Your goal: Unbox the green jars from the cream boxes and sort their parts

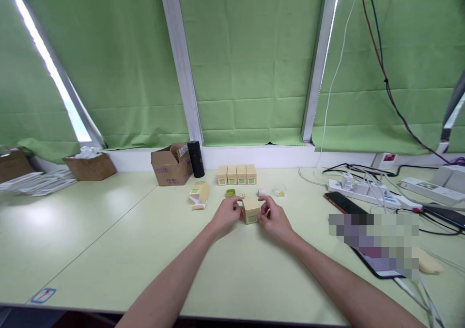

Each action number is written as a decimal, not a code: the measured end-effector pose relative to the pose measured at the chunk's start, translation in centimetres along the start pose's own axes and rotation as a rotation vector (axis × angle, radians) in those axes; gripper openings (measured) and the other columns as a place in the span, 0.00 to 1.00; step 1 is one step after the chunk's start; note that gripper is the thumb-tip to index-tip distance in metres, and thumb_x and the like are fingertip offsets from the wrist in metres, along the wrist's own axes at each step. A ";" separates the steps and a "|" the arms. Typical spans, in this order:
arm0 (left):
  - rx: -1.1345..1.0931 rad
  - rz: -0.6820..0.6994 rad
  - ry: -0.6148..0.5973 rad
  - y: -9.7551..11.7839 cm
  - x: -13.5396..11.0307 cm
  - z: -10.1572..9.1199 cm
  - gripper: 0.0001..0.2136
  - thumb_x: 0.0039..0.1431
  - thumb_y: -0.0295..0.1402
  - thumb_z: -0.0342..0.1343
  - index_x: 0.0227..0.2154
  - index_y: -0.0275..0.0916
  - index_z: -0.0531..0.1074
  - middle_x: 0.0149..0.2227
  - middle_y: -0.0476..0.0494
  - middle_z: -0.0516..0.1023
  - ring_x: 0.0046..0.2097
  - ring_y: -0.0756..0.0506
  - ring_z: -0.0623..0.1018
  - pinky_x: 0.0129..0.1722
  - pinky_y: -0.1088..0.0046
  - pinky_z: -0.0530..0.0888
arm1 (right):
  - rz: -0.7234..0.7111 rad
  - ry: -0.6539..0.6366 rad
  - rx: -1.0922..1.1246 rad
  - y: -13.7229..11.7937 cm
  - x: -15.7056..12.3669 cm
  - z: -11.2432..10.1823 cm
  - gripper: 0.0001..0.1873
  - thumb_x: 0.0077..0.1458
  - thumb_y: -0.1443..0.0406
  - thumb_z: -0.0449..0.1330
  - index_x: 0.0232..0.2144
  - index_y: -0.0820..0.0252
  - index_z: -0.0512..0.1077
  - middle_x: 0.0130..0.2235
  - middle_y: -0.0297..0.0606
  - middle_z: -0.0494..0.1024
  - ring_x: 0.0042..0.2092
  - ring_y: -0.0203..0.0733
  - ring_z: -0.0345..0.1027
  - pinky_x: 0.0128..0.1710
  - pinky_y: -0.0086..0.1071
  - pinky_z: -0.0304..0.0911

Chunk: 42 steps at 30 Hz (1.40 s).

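Note:
A small tan cardboard box (251,211) with a green label stands on the table between my hands. My left hand (229,212) grips its left side, fingers curled, index finger at the top edge. On the opposite side, my right hand (273,216) holds it with thumb and bent fingers. Just behind lie a green dish-like piece (230,193), a tiny yellowish piece (244,195), a pale pink piece (261,192) and a clear round container (279,191) with something yellow inside. An opened tan box (199,195) lies on its side to the left.
Several matching boxes (237,175) stand in a row at the back. Left of them are a black bottle (196,159) and an open brown carton (170,168). To the right, a power strip (363,195), cables and a phone (345,203) crowd the table (119,250).

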<state>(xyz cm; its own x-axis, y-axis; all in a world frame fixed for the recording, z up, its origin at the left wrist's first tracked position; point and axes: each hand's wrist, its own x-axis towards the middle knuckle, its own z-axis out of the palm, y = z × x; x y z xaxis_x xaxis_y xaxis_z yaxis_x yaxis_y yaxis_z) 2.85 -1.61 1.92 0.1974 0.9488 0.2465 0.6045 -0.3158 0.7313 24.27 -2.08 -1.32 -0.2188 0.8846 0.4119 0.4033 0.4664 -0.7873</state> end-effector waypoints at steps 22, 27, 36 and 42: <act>-0.056 0.029 0.141 -0.8 -1.3 0.6 0.29 0.44 0.20 0.58 0.53 0.42 0.71 0.52 0.37 0.75 0.56 0.39 0.76 0.55 0.60 0.74 | 0.010 0.107 -0.050 1.1 0.5 -0.6 0.19 0.60 0.67 0.50 0.52 0.49 0.64 0.44 0.35 0.80 0.42 0.44 0.75 0.40 0.38 0.67; -0.060 0.008 0.129 -0.5 -1.4 1.8 0.27 0.48 0.28 0.66 0.53 0.40 0.69 0.53 0.36 0.75 0.57 0.37 0.74 0.53 0.59 0.74 | 0.033 0.125 -0.030 1.4 0.7 -0.6 0.17 0.59 0.66 0.51 0.51 0.50 0.65 0.42 0.35 0.79 0.41 0.45 0.75 0.41 0.39 0.68; -0.023 0.115 0.247 1.4 -2.2 2.3 0.23 0.54 0.28 0.66 0.52 0.41 0.67 0.52 0.38 0.75 0.54 0.39 0.76 0.55 0.59 0.73 | -0.069 0.206 -0.046 -0.4 0.2 -1.0 0.16 0.63 0.60 0.53 0.53 0.52 0.66 0.46 0.40 0.79 0.45 0.47 0.74 0.40 0.41 0.71; 0.325 0.491 0.416 2.1 -2.6 1.5 0.23 0.58 0.25 0.62 0.54 0.43 0.64 0.53 0.36 0.73 0.55 0.36 0.74 0.53 0.54 0.75 | -0.286 0.292 -0.150 -1.9 -0.6 -1.0 0.20 0.66 0.58 0.54 0.59 0.53 0.61 0.54 0.47 0.76 0.54 0.53 0.71 0.47 0.48 0.71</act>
<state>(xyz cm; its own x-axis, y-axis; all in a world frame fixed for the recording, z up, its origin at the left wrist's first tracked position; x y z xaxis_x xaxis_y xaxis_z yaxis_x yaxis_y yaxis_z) 4.76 -4.72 1.84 0.2341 0.5967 0.7676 0.7334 -0.6267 0.2634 24.54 -3.45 0.36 -0.0883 0.6744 0.7331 0.4922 0.6694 -0.5565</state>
